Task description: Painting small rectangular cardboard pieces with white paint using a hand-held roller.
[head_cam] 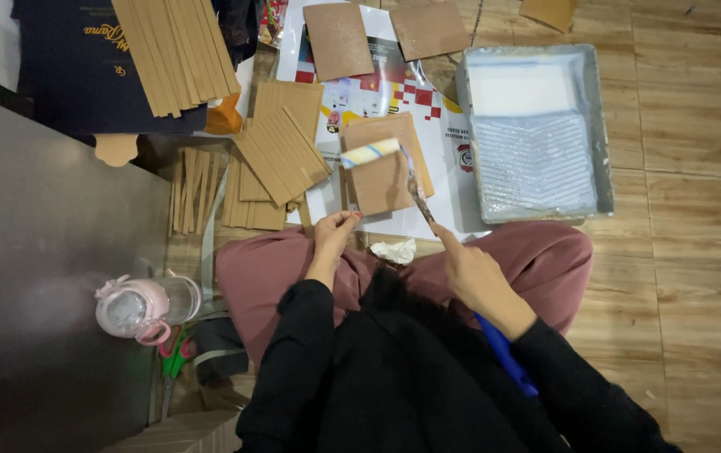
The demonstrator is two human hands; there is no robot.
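Right hand gripping small paint roller over brown cardboard square; left hand pinching its near edge; grey paint tray beyond fingers; grip detail unclear.

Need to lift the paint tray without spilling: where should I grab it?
Grip the paint tray by its raised rim, probably both long sides at once, coming from above. It lies flat on the floor, white liquid pooled at the far end, so level two-sided support seems safest.

My right hand holds a small paint roller on a brown card piece. My left hand pinches the card's bottom edge. Grey paint tray sits w/ white paint, just beside.
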